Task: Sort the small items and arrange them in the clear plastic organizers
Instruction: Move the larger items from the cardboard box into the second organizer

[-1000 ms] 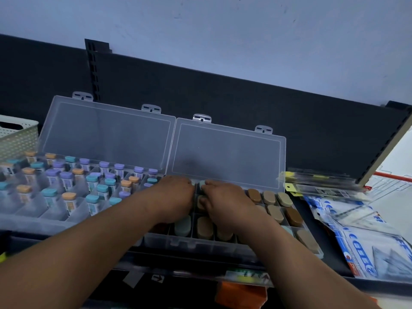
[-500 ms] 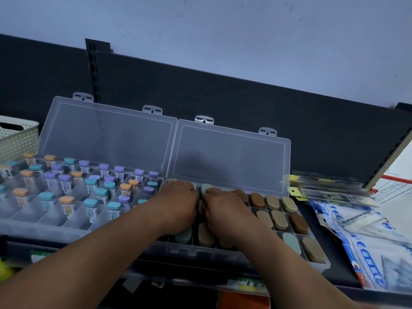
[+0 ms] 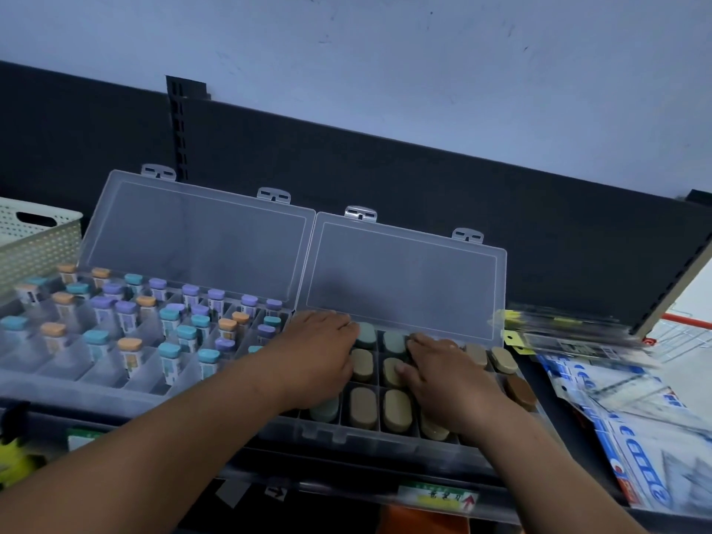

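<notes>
Two clear plastic organizers stand side by side on a dark shelf, lids open against the back panel. The right organizer (image 3: 331, 433) holds oval items (image 3: 363, 408) in tan, brown and grey-green, one per compartment. My left hand (image 3: 316, 356) lies palm down over its left compartments, fingers stretched toward the back row. My right hand (image 3: 443, 373) lies palm down over the middle compartments, fingertips touching a grey-green oval (image 3: 395, 341) in the back row. The left organizer (image 3: 77, 383) holds several upright small items with teal, purple and orange caps (image 3: 169, 350).
A cream perforated basket (image 3: 36, 240) stands at the far left. Flat packaged goods in clear sleeves (image 3: 635, 425) lie to the right of the organizers, with yellow-tagged packets (image 3: 570, 333) behind them. A price label strip (image 3: 435, 499) runs along the shelf front.
My two hands, close together over the back row before, have spread apart; the right hand slid rightward, uncovering two grey-green ovals between them. The camera view tilted slightly.
</notes>
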Demonstrator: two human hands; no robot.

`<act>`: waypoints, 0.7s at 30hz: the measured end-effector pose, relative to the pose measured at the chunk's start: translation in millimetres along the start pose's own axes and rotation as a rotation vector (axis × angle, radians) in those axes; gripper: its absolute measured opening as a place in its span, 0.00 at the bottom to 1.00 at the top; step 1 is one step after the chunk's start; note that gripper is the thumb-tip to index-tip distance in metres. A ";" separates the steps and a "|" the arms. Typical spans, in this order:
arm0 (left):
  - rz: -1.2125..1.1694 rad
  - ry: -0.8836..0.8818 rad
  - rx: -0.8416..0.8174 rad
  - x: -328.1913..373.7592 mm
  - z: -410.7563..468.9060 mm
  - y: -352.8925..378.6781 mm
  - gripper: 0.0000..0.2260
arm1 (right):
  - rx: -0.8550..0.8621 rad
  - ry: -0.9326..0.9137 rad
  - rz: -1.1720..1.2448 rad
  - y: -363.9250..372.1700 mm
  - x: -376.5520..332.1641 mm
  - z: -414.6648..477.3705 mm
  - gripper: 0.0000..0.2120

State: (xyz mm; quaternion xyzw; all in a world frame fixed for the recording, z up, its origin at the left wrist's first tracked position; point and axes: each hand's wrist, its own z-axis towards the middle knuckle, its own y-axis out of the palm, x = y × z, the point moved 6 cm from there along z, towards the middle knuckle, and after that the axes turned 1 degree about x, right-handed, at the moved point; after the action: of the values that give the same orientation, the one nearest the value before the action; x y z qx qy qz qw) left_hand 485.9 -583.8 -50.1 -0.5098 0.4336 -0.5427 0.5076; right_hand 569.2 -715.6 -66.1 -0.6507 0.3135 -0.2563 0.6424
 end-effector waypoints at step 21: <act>0.097 0.105 -0.137 41.0 44.3 23.8 0.19 | 0.033 -0.035 0.026 1.7 9.7 -2.1 0.25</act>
State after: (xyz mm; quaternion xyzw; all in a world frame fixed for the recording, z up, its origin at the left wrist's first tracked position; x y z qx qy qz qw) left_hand 533.9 -625.1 -64.4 -0.4923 0.5199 -0.5125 0.4740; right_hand 574.0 -724.1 -68.3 -0.6403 0.3064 -0.2417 0.6616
